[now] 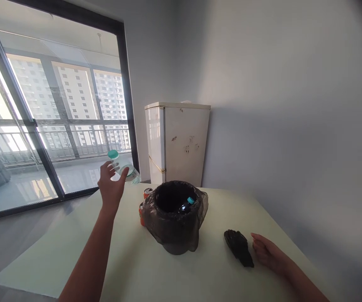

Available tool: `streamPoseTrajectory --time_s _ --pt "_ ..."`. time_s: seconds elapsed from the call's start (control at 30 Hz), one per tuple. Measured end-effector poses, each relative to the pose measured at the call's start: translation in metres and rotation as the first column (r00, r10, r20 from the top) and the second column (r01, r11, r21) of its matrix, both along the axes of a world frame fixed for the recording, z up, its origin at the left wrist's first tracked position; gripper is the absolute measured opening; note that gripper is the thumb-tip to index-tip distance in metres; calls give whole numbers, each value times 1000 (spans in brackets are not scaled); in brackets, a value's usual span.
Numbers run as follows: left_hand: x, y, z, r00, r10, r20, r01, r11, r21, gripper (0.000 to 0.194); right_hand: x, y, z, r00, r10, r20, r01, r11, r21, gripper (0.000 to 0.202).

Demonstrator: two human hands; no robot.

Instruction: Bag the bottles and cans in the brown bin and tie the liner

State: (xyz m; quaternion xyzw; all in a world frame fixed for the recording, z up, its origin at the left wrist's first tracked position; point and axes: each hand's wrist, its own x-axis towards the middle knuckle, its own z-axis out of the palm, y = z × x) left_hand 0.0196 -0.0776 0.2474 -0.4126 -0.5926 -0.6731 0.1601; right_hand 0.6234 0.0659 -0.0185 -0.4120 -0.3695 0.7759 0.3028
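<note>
My left hand [111, 186] is raised above the table's left part, its fingers and thumb closed around a clear plastic bottle [129, 171] with a green cap. The bottle is tilted, cap toward the upper left. To its right stands a bin [174, 230] lined with a dark, see-through plastic bag that folds over the rim. Inside the bin a bottle with a blue cap [190, 201] leans near the right wall. My right hand [267, 253] is at the right of the table, fingers curled with nothing seen in them, beside a bunched black plastic bag [239, 248].
Two red cans [148, 193] stand close against the bin's left side, the nearer one partly hidden. The pale table [130, 268] narrows toward the back. Behind it are a white fridge [185, 142], a grey wall on the right and sliding glass doors [58, 105] on the left.
</note>
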Motion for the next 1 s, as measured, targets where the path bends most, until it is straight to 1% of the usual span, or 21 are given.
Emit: streamPoseTrajectory --time_s 0.03,0.1,0.13,0.17,0.2,0.27,0.3,0.37,0.43,0.47,0.53,0.63,0.7,0.73,0.77,0.83,0.87,0.9,0.93,0.97,1.0 --pt "17 -10 15 997 -80 12 79 995 64 68 0 -1 1 1000 0 -1 0 1000 1 89" --pt "49 -27 38 956 -292 28 286 948 141 62 -1 -2 3 1000 2 2 -2 1000 1 89" --pt "63 -33 44 927 -374 42 366 922 127 60 -1 -3 4 1000 0 6 0 1000 3 89" --pt "76 -37 48 902 -429 50 424 901 94 59 -2 -4 5 1000 0 10 0 1000 6 89" --pt "87 -38 49 886 -462 49 461 887 30 60 -2 -5 6 1000 -2 14 2 1000 9 89" --pt "102 -34 44 873 -487 17 484 861 -157 64 -1 -5 6 1000 2 20 -2 1000 10 88" --pt "107 -29 40 866 -500 -10 481 837 -262 65 -1 -5 5 1000 7 19 -7 1000 9 87" --pt "113 -15 28 842 -538 -52 464 768 -442 64 1 -4 3 1000 12 7 -12 1000 6 87" --pt "114 0 15 820 -569 -70 440 703 -559 59 2 -3 1 1000 16 -9 -16 1000 -3 87" --pt "114 7 8 815 -573 -84 420 685 -595 56 3 -3 0 1000 17 -16 -17 1000 -5 87" --pt "114 17 -3 810 -573 -125 380 676 -632 53 4 -2 -2 999 18 -31 -18 1000 1 87" --pt "112 23 -12 795 -583 -166 366 680 -636 58 4 -3 -2 999 18 -40 -18 1000 16 86" --pt "108 19 -11 813 -560 -160 380 719 -582 57 3 -4 -1 999 18 -32 -18 1000 21 86" --pt "103 16 -9 838 -522 -157 377 763 -525 52 3 -5 0 999 19 -27 -19 1000 25 86" --pt "96 12 -9 873 -463 -153 358 821 -445 44 2 -5 1 1000 21 -23 -20 999 30 87" --pt "77 3 -13 952 -279 -126 241 938 -249 32 1 -7 3 1000 21 -18 -21 999 42 87" --pt "65 0 -19 980 -172 -102 153 973 -172 30 1 -8 3 1000 18 -15 -17 999 47 87" --pt "52 -3 -29 995 -67 -74 57 990 -132 28 0 -9 4 1000 15 -9 -15 999 48 87" --pt "39 -5 -42 998 11 -57 -20 987 -157 26 0 -9 5 1000 12 -2 -12 999 50 87" --pt "27 -6 -57 998 38 -50 -50 968 -245 27 0 -10 6 1000 9 6 -9 999 50 87" --pt "17 -6 -74 998 22 -51 -38 939 -342 36 0 -11 6 1000 9 13 -10 999 47 87"
